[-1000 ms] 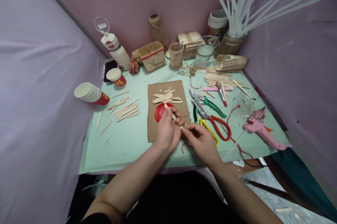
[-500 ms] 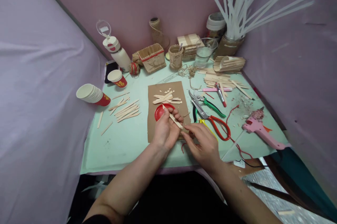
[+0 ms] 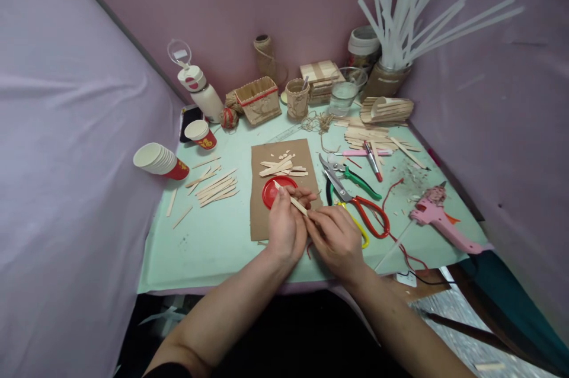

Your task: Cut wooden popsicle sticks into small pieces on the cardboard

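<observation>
A flat wooden craft stick (image 3: 297, 205) lies across my left hand (image 3: 285, 225), held under the thumb with the fingers curled behind it. My right hand (image 3: 336, 240) pinches the stick's near right end between thumb and fingers. Both hands are over the lower part of a brown cardboard sheet (image 3: 261, 226). Just beyond the left thumb is a red round lid (image 3: 269, 194), partly hidden by that hand. Behind it on the cardboard are a small pile of cut sticks (image 3: 280, 166) and a few tiny wood chips (image 3: 287, 153).
Left of the cardboard lie loose sticks (image 3: 217, 188) and paper cups (image 3: 160, 161). To the right are red-handled scissors (image 3: 371, 215), green-handled pruners (image 3: 362, 182) and a pink glue gun (image 3: 444, 227). A stick-built basket (image 3: 258, 106) and a water cup (image 3: 342, 98) stand behind.
My right hand has moved left and now grips the stick's end. My left hand has turned slightly, with the stick still in it.
</observation>
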Available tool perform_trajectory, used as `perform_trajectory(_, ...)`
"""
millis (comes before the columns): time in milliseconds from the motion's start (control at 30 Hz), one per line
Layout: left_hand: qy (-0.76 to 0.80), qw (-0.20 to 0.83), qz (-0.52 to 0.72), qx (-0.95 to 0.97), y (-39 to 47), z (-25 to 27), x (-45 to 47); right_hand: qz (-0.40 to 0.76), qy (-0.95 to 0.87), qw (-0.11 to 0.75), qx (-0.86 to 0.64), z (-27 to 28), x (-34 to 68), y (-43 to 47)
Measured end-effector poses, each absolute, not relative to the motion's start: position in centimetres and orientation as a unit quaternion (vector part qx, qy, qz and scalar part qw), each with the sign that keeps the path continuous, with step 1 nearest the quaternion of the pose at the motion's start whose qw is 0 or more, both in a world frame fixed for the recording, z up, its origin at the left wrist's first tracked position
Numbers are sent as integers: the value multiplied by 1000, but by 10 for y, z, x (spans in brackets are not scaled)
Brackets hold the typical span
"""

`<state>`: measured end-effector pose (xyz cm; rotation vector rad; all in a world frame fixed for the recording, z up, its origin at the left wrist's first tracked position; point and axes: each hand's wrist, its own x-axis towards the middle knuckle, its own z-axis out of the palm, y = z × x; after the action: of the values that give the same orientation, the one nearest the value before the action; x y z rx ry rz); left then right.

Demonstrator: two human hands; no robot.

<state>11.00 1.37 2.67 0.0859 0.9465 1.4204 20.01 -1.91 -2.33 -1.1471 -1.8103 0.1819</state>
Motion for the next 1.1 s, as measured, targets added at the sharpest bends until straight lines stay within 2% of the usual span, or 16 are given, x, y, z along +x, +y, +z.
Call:
perform_trajectory(133, 400, 674, 618, 64, 11, 25, 109, 157, -672, 525, -498, -23, 200, -20)
perform_trajectory(300, 365, 708, 586, 147, 7, 23, 103, 446, -407, 592, -534, -17, 202, -16)
perform_trajectory(367, 368, 707, 582, 161, 6, 22, 103, 510, -341, 596, -518, -19, 201, -15)
perform_trajectory(933, 446, 679, 565, 143, 14, 17, 103, 515, -338, 580, -533, -36, 189, -31)
perform_trajectory(1033, 464, 672, 560, 142, 18, 17, 98, 530, -364, 550, -532, -31, 195, -31)
perform_trajectory(1100, 470, 668, 560, 137, 23, 16, 91, 496, -445, 514, -540, -26, 209, -29)
